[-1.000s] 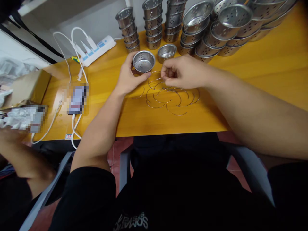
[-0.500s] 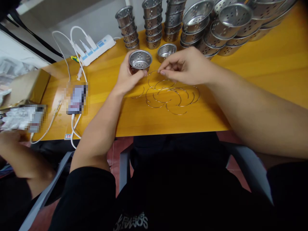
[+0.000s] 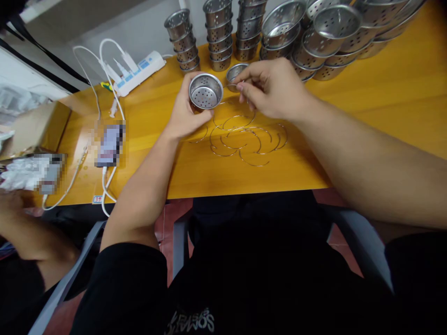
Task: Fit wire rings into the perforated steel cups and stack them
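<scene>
My left hand (image 3: 186,114) is wrapped round a small perforated steel cup (image 3: 205,91), held tilted a little above the yellow table (image 3: 366,111) with its opening facing me. My right hand (image 3: 272,88) pinches a thin wire ring (image 3: 231,85) next to the cup's rim. A second small steel cup (image 3: 234,72) stands on the table just behind my right fingers. Several loose wire rings (image 3: 244,137) lie spread on the table below both hands.
Stacks of small perforated cups (image 3: 220,35) and wider steel strainer bowls (image 3: 324,32) line the table's far edge. A white power strip (image 3: 139,72) with cables and a phone (image 3: 108,144) lie at the left. Another person's arm (image 3: 31,232) is at the lower left.
My right hand has risen from the ring pile with one wire ring and moved it up beside the cup's rim. My left hand has lifted and tilted the cup slightly.
</scene>
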### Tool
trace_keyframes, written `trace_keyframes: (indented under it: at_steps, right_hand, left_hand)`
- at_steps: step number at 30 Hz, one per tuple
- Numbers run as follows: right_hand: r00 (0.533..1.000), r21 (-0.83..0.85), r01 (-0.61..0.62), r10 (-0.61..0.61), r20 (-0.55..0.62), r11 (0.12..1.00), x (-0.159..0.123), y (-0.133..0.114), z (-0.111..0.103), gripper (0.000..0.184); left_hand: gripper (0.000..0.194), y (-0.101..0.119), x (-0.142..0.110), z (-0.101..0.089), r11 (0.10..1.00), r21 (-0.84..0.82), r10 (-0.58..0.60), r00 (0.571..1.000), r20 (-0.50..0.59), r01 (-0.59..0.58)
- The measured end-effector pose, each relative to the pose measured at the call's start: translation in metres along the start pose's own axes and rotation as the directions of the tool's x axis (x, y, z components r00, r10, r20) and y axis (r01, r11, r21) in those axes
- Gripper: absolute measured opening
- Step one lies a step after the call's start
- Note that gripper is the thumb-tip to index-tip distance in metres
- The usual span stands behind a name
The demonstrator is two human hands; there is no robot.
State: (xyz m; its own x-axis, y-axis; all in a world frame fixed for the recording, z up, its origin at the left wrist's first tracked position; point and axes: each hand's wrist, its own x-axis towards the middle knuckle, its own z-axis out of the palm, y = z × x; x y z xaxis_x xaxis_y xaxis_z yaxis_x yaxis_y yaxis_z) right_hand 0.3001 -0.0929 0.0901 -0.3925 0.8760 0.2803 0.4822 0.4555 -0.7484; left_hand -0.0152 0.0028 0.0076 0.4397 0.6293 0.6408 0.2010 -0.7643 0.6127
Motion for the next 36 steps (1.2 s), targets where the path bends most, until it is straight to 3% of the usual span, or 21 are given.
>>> trace_keyframes:
  at_steps: [2,9,13,17,23,29,36]
  right_hand:
    - [1.000,0.038,-0.017,0.017,-0.002,0.999,0.001,-0.002,-0.001,0.036]
    - [0.993,0.037,-0.109,0.111,-0.049,0.993,0.003,-0.004,-0.004,0.031]
    - [0.995,0.074,-0.082,0.085,-0.043,0.994,0.001,-0.010,0.001,0.032]
    - [0.998,-0.048,-0.057,0.055,-0.035,0.997,-0.002,-0.016,0.009,0.029]
    - [0.993,-0.180,-0.110,0.100,-0.065,0.977,-0.002,-0.018,0.011,0.044]
    - [0.993,-0.219,-0.111,0.098,-0.069,0.969,-0.002,-0.021,0.011,0.047]
    - [0.992,-0.240,-0.127,0.116,-0.056,0.963,-0.003,-0.024,0.012,0.052]
  left_hand:
    - [0.100,-0.005,0.001,-0.003,0.999,-0.003,-0.036,0.999,0.027,0.036]
    - [0.100,-0.028,-0.003,0.003,0.996,-0.092,0.024,0.999,0.044,-0.020]
    - [0.103,-0.018,-0.011,0.016,0.997,-0.048,-0.050,0.993,0.105,0.055]
    - [0.106,-0.004,-0.012,0.029,0.989,0.038,-0.145,0.982,0.121,0.141]
    - [0.114,0.011,-0.008,0.040,0.982,-0.006,-0.185,0.975,0.123,0.187]
    - [0.108,0.023,-0.007,0.041,0.977,-0.023,-0.209,0.969,0.133,0.214]
    - [0.098,0.018,-0.009,0.039,0.987,-0.012,-0.157,0.981,0.115,0.159]
